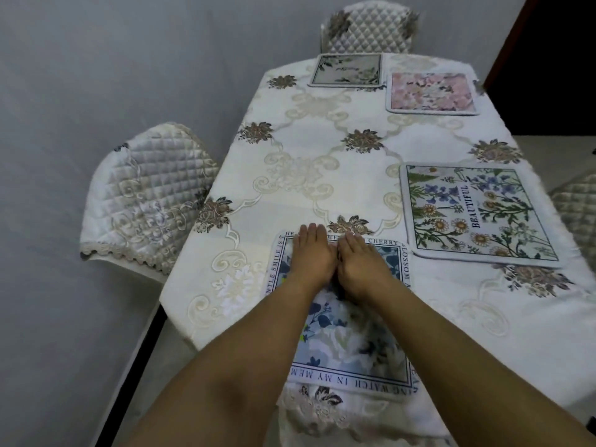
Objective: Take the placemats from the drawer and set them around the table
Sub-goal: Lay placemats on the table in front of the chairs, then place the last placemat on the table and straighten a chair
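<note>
A blue-flowered placemat (pixel 351 346) with a lettered border lies at the near end of the table (pixel 322 162). My left hand (pixel 311 256) and my right hand (pixel 361 264) rest flat on its far part, side by side, fingers together and stretched out, palms down. A placemat with daisies and the word BEAUTIFUL (pixel 477 211) lies on the right side. Further back on the right is a pink-flowered placemat (pixel 432 91). A grey-green placemat (pixel 346 70) lies at the far end. No drawer is in view.
The table wears a cream embroidered cloth. Quilted covered chairs stand at the left (pixel 145 195), at the far end (pixel 371 25) and at the right edge (pixel 577 214). A grey wall runs along the left. A dark opening is at the upper right.
</note>
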The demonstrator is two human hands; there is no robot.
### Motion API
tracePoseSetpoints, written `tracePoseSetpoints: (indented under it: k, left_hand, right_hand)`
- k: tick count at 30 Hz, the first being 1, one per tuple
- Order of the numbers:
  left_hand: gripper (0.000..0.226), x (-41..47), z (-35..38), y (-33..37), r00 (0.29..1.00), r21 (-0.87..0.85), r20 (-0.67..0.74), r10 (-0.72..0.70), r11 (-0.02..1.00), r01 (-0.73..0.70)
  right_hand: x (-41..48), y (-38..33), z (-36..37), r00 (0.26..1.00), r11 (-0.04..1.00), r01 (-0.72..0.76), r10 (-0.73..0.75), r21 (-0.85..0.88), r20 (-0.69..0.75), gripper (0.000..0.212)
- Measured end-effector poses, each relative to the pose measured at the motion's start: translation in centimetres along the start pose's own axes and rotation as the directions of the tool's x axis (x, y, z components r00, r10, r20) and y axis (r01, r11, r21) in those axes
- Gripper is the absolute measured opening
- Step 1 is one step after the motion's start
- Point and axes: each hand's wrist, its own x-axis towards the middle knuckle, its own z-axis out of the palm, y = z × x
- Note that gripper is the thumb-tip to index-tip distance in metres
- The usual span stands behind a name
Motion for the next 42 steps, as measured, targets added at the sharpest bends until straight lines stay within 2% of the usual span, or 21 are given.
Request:
tracePoseSetpoints:
  k: [2,5,7,10,14,18,21,22,24,26,27,30,34,40,42]
  left_hand:
    - [0.062,0.7,0.8,-0.4,0.996,0.059,0.024,0.087,0.994,-0.088]
    - [0.064,0.3,0.3,-3.7,0.984,0.099,0.016,0.179,0.979,-0.18]
    - [0.064,-0.2,-0.6,-6.4,0.989,0.118,0.011,0.15,0.982,-0.151]
    - [0.067,-1.8,-1.6,-8.8,0.995,0.122,0.032,0.091,0.988,-0.094]
    - [0.079,-6.6,-1.1,-8.8,0.997,0.078,0.05,0.061,0.995,-0.065]
    - [0.085,-14.5,-0.1,-9.0,0.997,0.053,0.071,0.034,0.998,-0.038]
    - [0.076,-18.9,-0.4,-8.9,0.986,0.124,0.167,-0.004,0.992,-0.017]
    - [0.075,-19.6,-1.2,-8.7,0.977,0.158,0.215,-0.015,0.987,-0.02]
    - [0.075,-20.6,-4.2,-7.4,0.948,0.211,0.318,-0.019,0.976,-0.051]
    - [0.065,-21.1,-8.0,-5.7,0.937,0.212,0.348,0.034,0.971,-0.114]
    - [0.056,-21.3,-10.1,-4.8,0.941,0.208,0.328,0.081,0.966,-0.156]
    - [0.036,-22.6,-15.5,-1.3,0.952,0.217,0.232,0.2,0.943,-0.251]
    - [0.025,-25.3,-20.6,2.8,0.928,0.222,0.158,0.336,0.904,-0.365]
    - [0.029,-29.7,-24.3,7.8,0.889,0.255,0.132,0.438,0.852,-0.458]
    - [0.023,-31.3,-24.7,10.2,0.875,0.252,0.122,0.468,0.838,-0.483]
  right_hand:
    - [0.7,1.3,0.3,1.0,0.999,0.015,-0.015,-0.028,0.007,0.063]
    - [-0.5,4.5,1.1,0.993,0.997,0.003,-0.012,-0.071,-0.117,0.067]
    - [-1.4,6.9,1.3,0.987,0.997,-0.047,0.036,-0.064,-0.156,0.069]
    - [-2.8,8.4,1.1,0.988,0.995,-0.089,0.082,-0.051,-0.128,0.069]
    - [-7.0,6.1,2.2,0.981,0.994,-0.111,0.109,-0.002,-0.158,0.067]
    - [-15.1,1.9,4.9,0.976,0.983,-0.18,0.183,0.033,-0.121,0.069]
    - [-20.0,-1.7,4.1,0.973,0.976,-0.204,0.211,0.081,-0.096,0.07]
    - [-21.0,-2.4,3.4,0.971,0.979,-0.198,0.202,0.048,-0.124,0.063]
    - [-22.5,-3.8,0.1,0.967,0.966,-0.252,0.253,0.06,-0.012,0.052]
    - [-24.0,-4.3,-3.1,0.948,0.949,-0.313,0.308,0.046,0.079,0.042]
    - [-25.0,-4.8,-5.1,0.944,0.945,-0.325,0.321,0.046,0.081,0.034]
    - [-28.5,-6.4,-10.3,0.938,0.938,-0.342,0.344,0.054,-0.048,0.014]
    - [-34.4,-7.0,-14.2,0.919,0.934,-0.357,0.354,0.013,-0.175,0.015]
    - [-42.9,-5.7,-17.7,0.877,0.901,-0.433,0.419,-0.011,-0.236,0.011]
    - [-46.1,-5.0,-18.7,0.856,0.884,-0.467,0.454,0.008,-0.246,0.011]
